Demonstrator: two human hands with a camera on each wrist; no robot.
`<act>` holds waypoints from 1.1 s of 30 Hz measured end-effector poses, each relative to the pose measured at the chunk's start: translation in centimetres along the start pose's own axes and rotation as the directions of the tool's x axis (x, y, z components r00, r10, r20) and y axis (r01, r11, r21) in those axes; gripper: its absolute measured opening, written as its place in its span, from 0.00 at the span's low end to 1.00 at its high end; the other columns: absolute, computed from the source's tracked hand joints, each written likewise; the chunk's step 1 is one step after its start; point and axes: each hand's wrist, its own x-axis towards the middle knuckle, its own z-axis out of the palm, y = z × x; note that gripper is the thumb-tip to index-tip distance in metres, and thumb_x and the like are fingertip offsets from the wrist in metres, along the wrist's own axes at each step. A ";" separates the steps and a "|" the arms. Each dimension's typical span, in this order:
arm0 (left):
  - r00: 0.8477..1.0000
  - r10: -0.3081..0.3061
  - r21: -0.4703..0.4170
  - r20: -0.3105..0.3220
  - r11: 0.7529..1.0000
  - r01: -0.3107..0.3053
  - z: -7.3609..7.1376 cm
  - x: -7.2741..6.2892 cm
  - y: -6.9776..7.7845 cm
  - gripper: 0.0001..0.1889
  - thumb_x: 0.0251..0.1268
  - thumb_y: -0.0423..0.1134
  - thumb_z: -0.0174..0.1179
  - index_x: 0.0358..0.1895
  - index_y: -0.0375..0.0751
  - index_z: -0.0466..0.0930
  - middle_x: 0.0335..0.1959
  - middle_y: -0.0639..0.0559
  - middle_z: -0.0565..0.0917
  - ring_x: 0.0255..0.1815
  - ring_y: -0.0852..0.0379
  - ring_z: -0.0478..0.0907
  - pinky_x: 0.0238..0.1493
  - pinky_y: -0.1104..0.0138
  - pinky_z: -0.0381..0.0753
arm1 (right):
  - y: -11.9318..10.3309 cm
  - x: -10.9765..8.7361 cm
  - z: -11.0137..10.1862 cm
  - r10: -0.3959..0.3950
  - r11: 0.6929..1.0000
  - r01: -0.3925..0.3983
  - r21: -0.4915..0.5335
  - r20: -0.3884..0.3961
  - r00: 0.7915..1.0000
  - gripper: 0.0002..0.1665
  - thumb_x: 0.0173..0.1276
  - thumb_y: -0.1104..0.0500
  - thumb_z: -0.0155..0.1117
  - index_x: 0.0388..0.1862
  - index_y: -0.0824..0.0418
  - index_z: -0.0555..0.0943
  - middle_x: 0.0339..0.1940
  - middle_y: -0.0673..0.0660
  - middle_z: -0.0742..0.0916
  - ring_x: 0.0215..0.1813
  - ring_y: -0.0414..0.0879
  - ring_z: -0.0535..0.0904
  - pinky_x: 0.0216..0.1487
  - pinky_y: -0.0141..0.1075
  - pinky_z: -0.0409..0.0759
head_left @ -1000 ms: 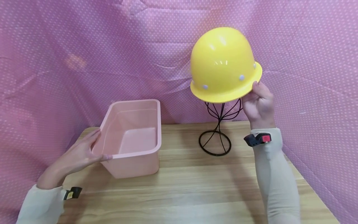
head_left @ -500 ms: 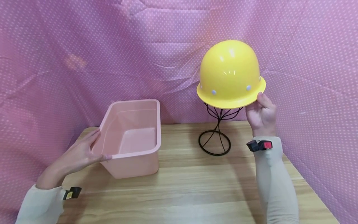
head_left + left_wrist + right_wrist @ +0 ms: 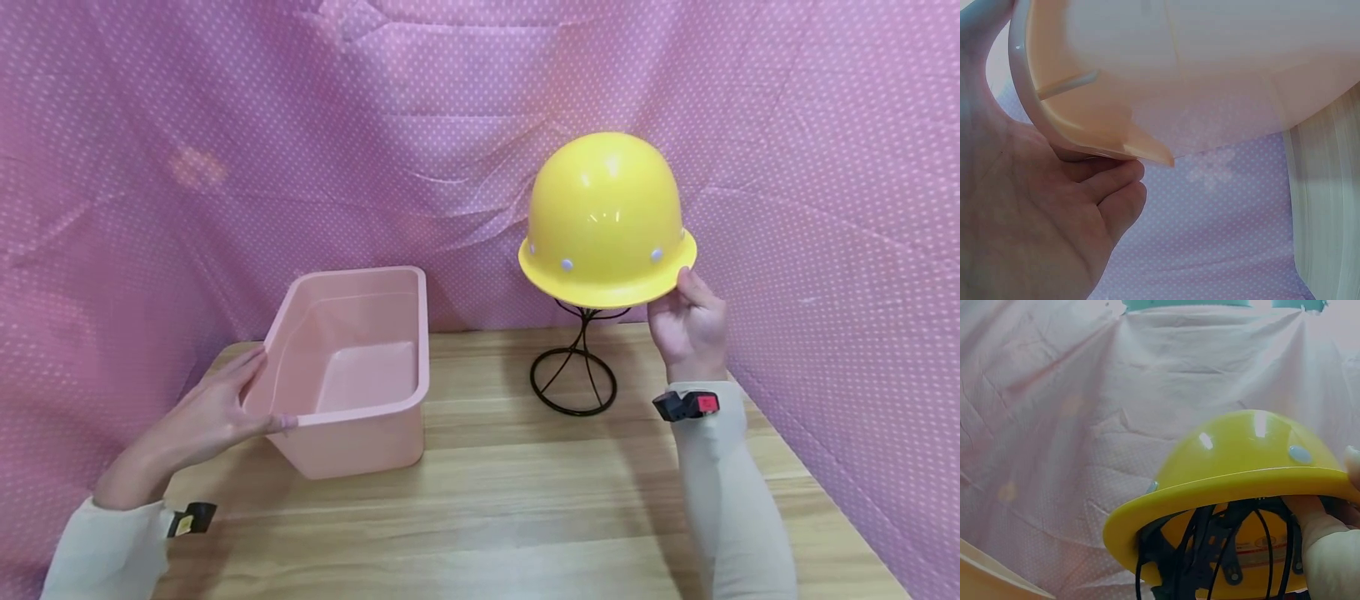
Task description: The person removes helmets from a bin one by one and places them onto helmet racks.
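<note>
My right hand (image 3: 690, 329) pinches the right side of the brim of a yellow hard hat (image 3: 606, 217), thumb on top and fingers underneath. The hat is over a black wire stand (image 3: 573, 382), covering its upper part. In the right wrist view, wires run up into the shell of the hard hat (image 3: 1241, 447), in front of its dark inner harness (image 3: 1210, 550). At the left, my left hand (image 3: 206, 417) holds the near left corner of a pink plastic bin (image 3: 360, 442). In the left wrist view, its fingers (image 3: 1122, 200) curl under the bin's rim (image 3: 1029, 94).
The wooden table (image 3: 480, 517) carries the bin at left and the stand's ring base at back right. A pink dotted cloth (image 3: 450, 167) hangs behind and along both sides. A small black wrist camera (image 3: 686, 406) sits on the right sleeve.
My right hand has lowered the hard hat farther over the wire stand, hiding more of it. The hat shifted right, then slightly back left. My left hand and the bin barely differ.
</note>
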 end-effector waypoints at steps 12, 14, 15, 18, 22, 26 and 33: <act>1.000 -0.001 0.001 0.000 1.000 0.001 -0.1 0.0 0.1 0.63 0.57 0.62 0.70 0.81 0.28 0.41 0.83 0.31 0.44 0.79 0.22 0.48 0.68 0.25 0.54 | 0.4 -1.9 -1.6 0.008 1.000 -0.008 0.001 -0.012 1.000 0.31 0.75 0.73 0.43 0.76 0.71 0.63 0.75 0.63 0.75 0.76 0.55 0.72 0.75 0.46 0.72; 1.000 0.000 0.004 0.003 1.000 0.000 0.0 0.0 0.2 0.62 0.57 0.62 0.70 0.81 0.28 0.41 0.83 0.31 0.44 0.79 0.22 0.48 0.68 0.25 0.55 | 0.4 -2.2 -1.8 0.005 1.000 -0.006 -0.013 -0.014 1.000 0.30 0.75 0.73 0.43 0.76 0.71 0.64 0.74 0.63 0.75 0.75 0.55 0.73 0.75 0.45 0.73; 1.000 0.000 0.006 0.003 1.000 0.000 0.0 0.0 0.2 0.62 0.57 0.63 0.70 0.81 0.29 0.41 0.83 0.31 0.44 0.79 0.22 0.48 0.68 0.25 0.55 | 0.4 -2.3 -1.9 0.004 1.000 -0.004 -0.020 -0.012 1.000 0.30 0.76 0.72 0.43 0.76 0.71 0.64 0.74 0.64 0.76 0.74 0.55 0.74 0.75 0.45 0.73; 1.000 0.008 0.018 -0.003 1.000 -0.008 0.0 0.0 0.2 0.62 0.57 0.62 0.70 0.81 0.28 0.42 0.83 0.31 0.45 0.79 0.22 0.49 0.67 0.25 0.56 | 0.5 -2.6 -2.2 0.012 1.000 -0.012 -0.018 -0.004 1.000 0.29 0.76 0.72 0.43 0.75 0.72 0.64 0.73 0.64 0.76 0.74 0.55 0.75 0.75 0.45 0.73; 1.000 0.002 0.025 -0.005 1.000 -0.002 0.0 0.0 0.1 0.62 0.57 0.62 0.70 0.81 0.28 0.43 0.83 0.31 0.45 0.79 0.22 0.49 0.67 0.25 0.57 | 0.5 -2.9 -2.6 0.024 0.999 -0.024 -0.029 -0.003 1.000 0.28 0.76 0.72 0.44 0.74 0.72 0.66 0.72 0.64 0.77 0.73 0.56 0.76 0.74 0.45 0.74; 1.000 -0.007 0.021 0.001 1.000 0.007 0.0 0.0 0.0 0.62 0.57 0.62 0.69 0.81 0.29 0.41 0.83 0.31 0.45 0.79 0.21 0.49 0.66 0.24 0.56 | 0.3 -3.0 -3.0 0.037 0.998 -0.037 -0.056 0.003 0.999 0.28 0.76 0.72 0.43 0.73 0.72 0.66 0.72 0.64 0.78 0.72 0.56 0.76 0.74 0.45 0.74; 1.000 0.014 0.033 -0.016 0.999 -0.013 0.1 0.1 -0.1 0.62 0.56 0.62 0.71 0.81 0.29 0.44 0.83 0.32 0.47 0.80 0.23 0.50 0.68 0.26 0.57 | -0.6 -3.0 -3.1 0.081 0.992 -0.081 -0.099 -0.006 0.997 0.27 0.79 0.72 0.37 0.73 0.73 0.67 0.73 0.63 0.78 0.72 0.54 0.76 0.74 0.43 0.74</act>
